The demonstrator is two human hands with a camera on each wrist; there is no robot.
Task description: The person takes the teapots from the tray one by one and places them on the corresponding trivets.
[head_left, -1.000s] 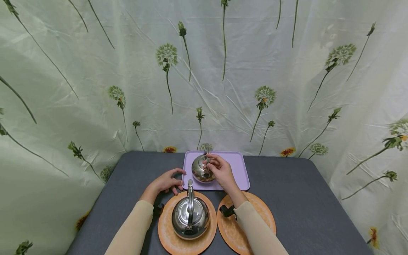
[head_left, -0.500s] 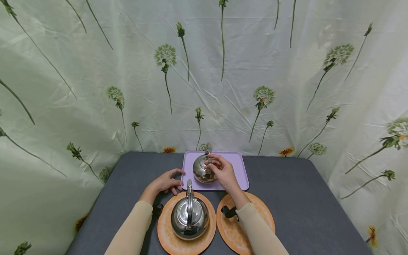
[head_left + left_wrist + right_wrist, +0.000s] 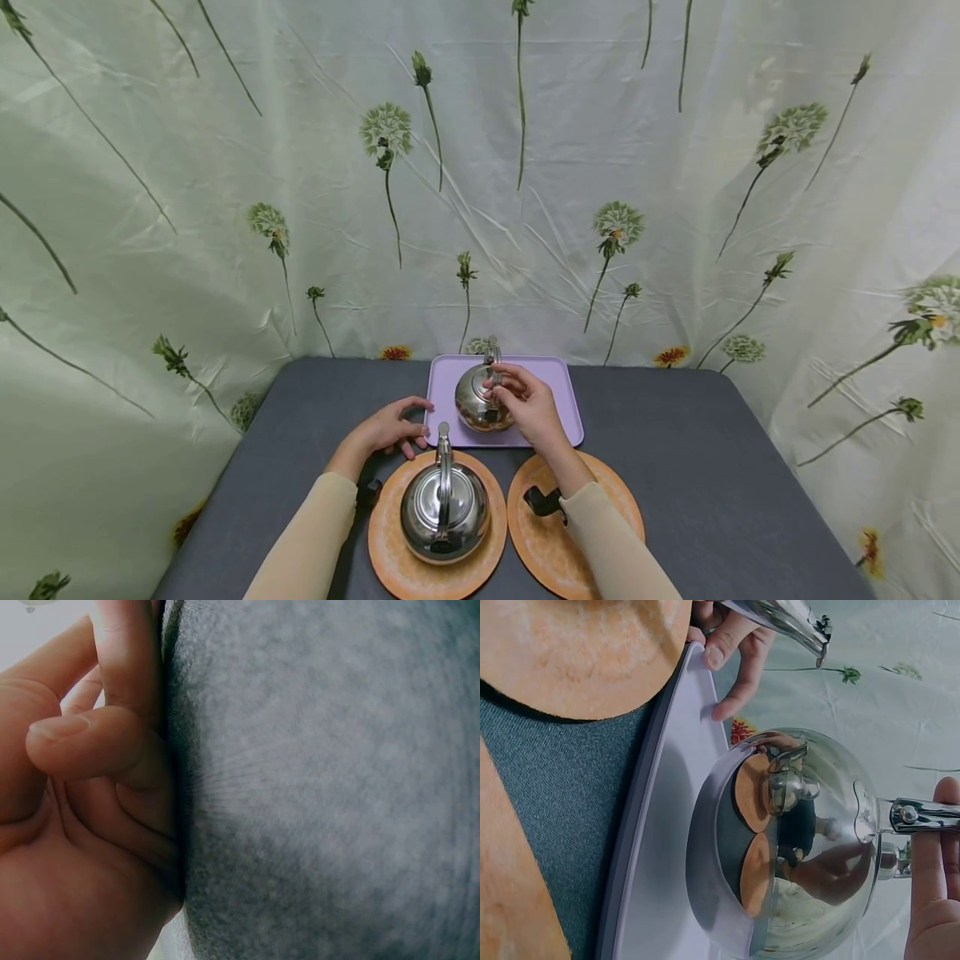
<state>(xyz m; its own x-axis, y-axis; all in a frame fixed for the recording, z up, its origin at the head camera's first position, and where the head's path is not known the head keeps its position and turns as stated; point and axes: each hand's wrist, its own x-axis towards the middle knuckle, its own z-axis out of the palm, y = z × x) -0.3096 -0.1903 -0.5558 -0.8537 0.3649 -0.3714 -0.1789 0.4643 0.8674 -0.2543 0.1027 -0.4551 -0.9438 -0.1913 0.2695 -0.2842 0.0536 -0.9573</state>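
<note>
My right hand [image 3: 534, 408] grips the upright handle of a shiny metal kettle [image 3: 472, 400] over the lilac tray [image 3: 558, 412]. Whether the kettle's base touches the tray is unclear. In the right wrist view, fingers of the right hand [image 3: 936, 900] pass under the handle beside the mirror-like kettle body [image 3: 817, 900]. Against the tray's left edge, my left hand [image 3: 382, 429] rests with loosely bent fingers, index and thumb touching the rim. The left wrist view shows this left hand [image 3: 90, 795] lying on the dark tabletop [image 3: 322, 765].
A second metal kettle [image 3: 423, 521] stands nearer, on a round orange mat [image 3: 390, 546], its spout close to my left hand. Another orange mat [image 3: 618, 504] lies under my right forearm. Behind the table [image 3: 712, 500] hangs a flower-print curtain [image 3: 525, 233].
The held kettle and my right hand have shifted slightly to the right across the tray. My left hand stays at the tray's edge. The head view has drifted a little.
</note>
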